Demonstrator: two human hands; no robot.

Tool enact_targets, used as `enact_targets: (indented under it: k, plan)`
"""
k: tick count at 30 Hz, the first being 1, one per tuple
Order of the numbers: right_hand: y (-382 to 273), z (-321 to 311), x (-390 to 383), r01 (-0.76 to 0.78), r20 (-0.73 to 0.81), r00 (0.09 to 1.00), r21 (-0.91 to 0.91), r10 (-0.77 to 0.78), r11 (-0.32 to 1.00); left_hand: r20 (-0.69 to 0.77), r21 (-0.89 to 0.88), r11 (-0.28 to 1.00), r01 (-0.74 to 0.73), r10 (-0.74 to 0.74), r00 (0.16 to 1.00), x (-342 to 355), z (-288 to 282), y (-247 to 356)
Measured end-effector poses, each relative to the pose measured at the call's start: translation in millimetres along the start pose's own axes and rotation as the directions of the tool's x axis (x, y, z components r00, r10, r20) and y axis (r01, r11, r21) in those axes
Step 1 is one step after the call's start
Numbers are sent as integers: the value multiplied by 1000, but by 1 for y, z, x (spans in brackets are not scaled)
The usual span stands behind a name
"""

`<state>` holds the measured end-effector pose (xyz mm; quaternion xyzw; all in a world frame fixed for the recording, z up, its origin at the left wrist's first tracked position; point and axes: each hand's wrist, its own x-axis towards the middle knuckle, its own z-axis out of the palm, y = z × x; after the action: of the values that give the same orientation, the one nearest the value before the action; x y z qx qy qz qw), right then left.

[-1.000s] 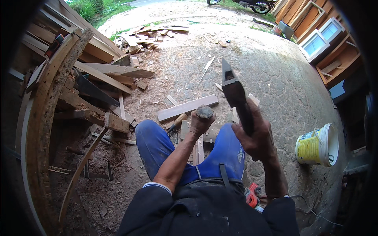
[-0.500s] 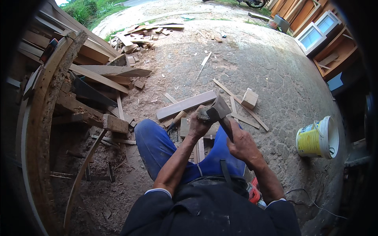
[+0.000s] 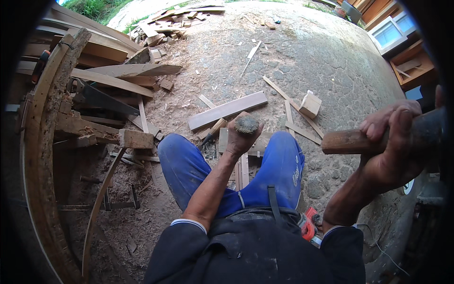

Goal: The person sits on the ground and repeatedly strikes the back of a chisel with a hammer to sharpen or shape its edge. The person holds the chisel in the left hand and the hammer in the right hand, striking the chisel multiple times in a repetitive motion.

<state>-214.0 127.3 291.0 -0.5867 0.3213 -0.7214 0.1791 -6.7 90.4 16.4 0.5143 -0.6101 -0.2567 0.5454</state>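
My left hand [image 3: 240, 139] is closed around an upright chisel, whose round, frayed handle end [image 3: 246, 124] faces up; its blade is hidden below my fist. Under it, between my knees, lies a wooden piece [image 3: 257, 146]. Raised at the right, well apart from the chisel, my right hand [image 3: 395, 132] grips the wooden handle [image 3: 347, 142] of a hatchet. The hatchet's head is lost in the dark rim. A second wooden-handled tool [image 3: 216, 128] with a dark blade lies left of my left hand, beside a planed board [image 3: 229, 110].
A wood block [image 3: 310, 104] and thin strips [image 3: 288, 104] lie ahead on the rough ground. At left are a handsaw [image 3: 104, 98], a curved wooden frame [image 3: 40, 156] and stacked timber [image 3: 118, 40]. A red power tool [image 3: 309, 222] sits by my right hip.
My right hand has swung the hatchet up and right, away from the chisel's end. My left hand stays in place on the chisel. The view has shifted slightly, and the bucket is now mostly hidden.
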Motion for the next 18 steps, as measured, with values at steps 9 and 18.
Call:
enact_targets:
  k: [9,18]
  plan:
    - [88,-14,-121,80,697,427,-663,576,744,-33,-106,993,-53,50,998,-1,3,5]
    - [102,-47,-154,-560,392,389,-618,834,552,-94,-95,944,-317,309,947,25,-9,54]
